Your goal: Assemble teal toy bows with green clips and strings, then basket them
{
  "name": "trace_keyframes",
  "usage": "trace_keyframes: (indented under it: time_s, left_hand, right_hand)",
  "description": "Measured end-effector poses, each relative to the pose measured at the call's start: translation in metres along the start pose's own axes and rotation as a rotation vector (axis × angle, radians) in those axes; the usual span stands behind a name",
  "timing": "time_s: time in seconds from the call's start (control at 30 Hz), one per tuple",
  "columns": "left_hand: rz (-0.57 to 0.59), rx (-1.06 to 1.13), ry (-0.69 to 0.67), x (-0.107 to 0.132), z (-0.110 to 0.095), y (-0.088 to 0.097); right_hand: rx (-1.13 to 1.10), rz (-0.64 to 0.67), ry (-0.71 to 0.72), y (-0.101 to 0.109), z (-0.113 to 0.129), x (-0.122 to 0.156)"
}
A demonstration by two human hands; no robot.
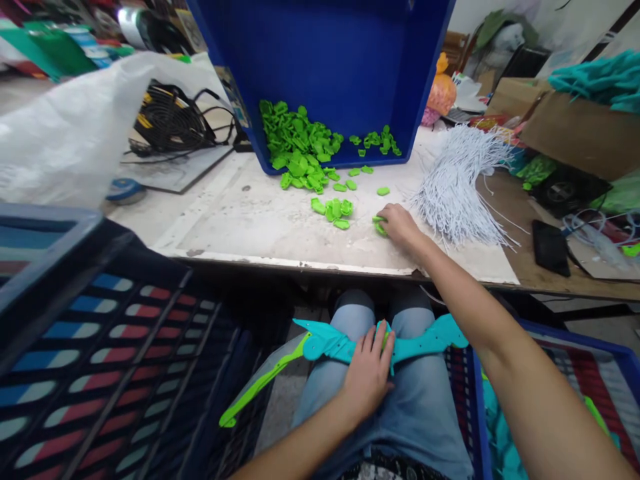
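Note:
Across my thighs lies a teal plastic toy bow [333, 343]. One lime green limb [270, 378] of it reaches down to the left. My left hand [367, 370] is closed over the bow's middle, with a bit of green showing at its fingertips. On the table, near the front edge, my right hand [397, 223] pinches a small green plastic piece [379, 225]. Left of it sits a little cluster of the same green pieces [336, 210]. A larger heap of green pieces [300, 143] spills out of a blue bin [340, 67] lying on its side.
A bundle of white cords [460, 187] lies right of my right hand, with a black phone [550, 247] beyond. At the left stand a dark slatted crate [100, 360] and a coil of black cable [170, 117]. A blue crate [480, 407] with teal parts is at my right.

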State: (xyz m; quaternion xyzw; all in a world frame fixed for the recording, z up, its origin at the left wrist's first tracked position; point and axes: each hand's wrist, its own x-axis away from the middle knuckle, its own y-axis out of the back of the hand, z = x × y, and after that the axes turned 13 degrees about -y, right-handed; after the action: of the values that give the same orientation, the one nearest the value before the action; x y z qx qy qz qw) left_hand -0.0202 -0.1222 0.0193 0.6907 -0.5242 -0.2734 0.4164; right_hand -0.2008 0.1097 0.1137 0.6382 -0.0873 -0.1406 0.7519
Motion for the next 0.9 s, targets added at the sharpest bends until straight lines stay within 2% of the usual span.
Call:
trace_keyframes:
  time_s: [0.1, 0.2, 0.27, 0.33, 0.37, 0.4, 0.47, 0.53, 0.6, 0.8, 0.9]
  left_hand:
    - [0.076, -0.047, 0.001, -0.001, 0.004, 0.005]
    - [0.136, 0.114, -0.03, -0.005, 0.012, 0.032]
    - [0.209, 0.274, -0.051, -0.009, 0.018, 0.051]
    - [0.345, 0.451, -0.061, -0.014, 0.028, 0.061]
    - [0.417, 0.543, -0.054, -0.017, 0.033, 0.062]
    - [0.474, 0.629, -0.037, -0.021, 0.038, 0.06]
    - [0.51, 0.747, 0.025, -0.027, 0.047, 0.053]
    - [0.465, 0.778, 0.073, -0.032, 0.052, 0.044]
    - [0.427, 0.79, 0.091, -0.035, 0.055, 0.037]
    - [0.383, 0.822, 0.121, -0.036, 0.053, 0.034]
    - [0.352, 0.803, 0.12, -0.035, 0.051, 0.033]
  right_hand:
    - [-0.015, -0.003, -0.025, 0.005, -0.005, 0.002]
    - [-0.117, 0.057, -0.037, 0.024, -0.021, 0.016]
    - [-0.181, 0.246, 0.001, 0.039, -0.036, 0.025]
    - [-0.22, 0.485, 0.053, 0.049, -0.05, 0.034]
    - [-0.237, 0.559, 0.07, 0.051, -0.056, 0.038]
    - [-0.243, 0.573, 0.078, 0.051, -0.06, 0.041]
    - [-0.195, 0.445, 0.068, 0.045, -0.065, 0.049]
    - [-0.109, 0.248, 0.05, 0.035, -0.067, 0.058]
    - [-0.057, 0.113, 0.04, 0.025, -0.066, 0.067]
    - [-0.043, -0.049, -0.037, 0.009, -0.066, 0.081]
    - [0.004, -0.05, 0.039, 0.001, -0.074, 0.077]
